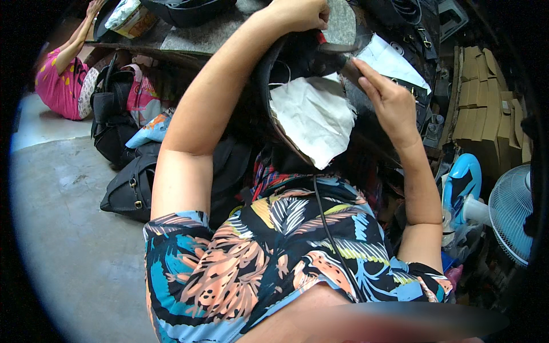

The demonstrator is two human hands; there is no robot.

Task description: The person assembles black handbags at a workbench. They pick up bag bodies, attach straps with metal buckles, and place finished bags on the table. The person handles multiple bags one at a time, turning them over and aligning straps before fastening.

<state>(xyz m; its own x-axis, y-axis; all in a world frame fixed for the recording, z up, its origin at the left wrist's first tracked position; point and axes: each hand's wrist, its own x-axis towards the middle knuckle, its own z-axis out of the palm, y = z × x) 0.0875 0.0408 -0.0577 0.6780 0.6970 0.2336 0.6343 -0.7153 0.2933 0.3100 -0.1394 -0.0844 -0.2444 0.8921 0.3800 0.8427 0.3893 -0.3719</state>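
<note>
A black leather-like piece, seemingly a bag (pixel 265 86), stands before me at the table's edge, with a white cloth (pixel 314 117) hanging over its near side. My left hand (pixel 303 14) reaches over its far side with fingers curled closed; what they grip is hidden. Just below those fingers shows a red piece (pixel 321 37) beside a short metal part (pixel 337 48). My right hand (pixel 389 100) is closed on a brown-handled tool (pixel 351 71), index finger stretched along it. The tool's far end meets the dark material near the metal part, and its kind is unclear.
A grey slab (pixel 197 40) lies on the worktable, with a paper-topped tub (pixel 134 20) at left. White paper (pixel 389 57) lies right. Black bags (pixel 128 183) stand on the floor at left. Folded cardboard (pixel 483 97) and a fan (pixel 510 214) stand right. Another person (pixel 63 86) sits far left.
</note>
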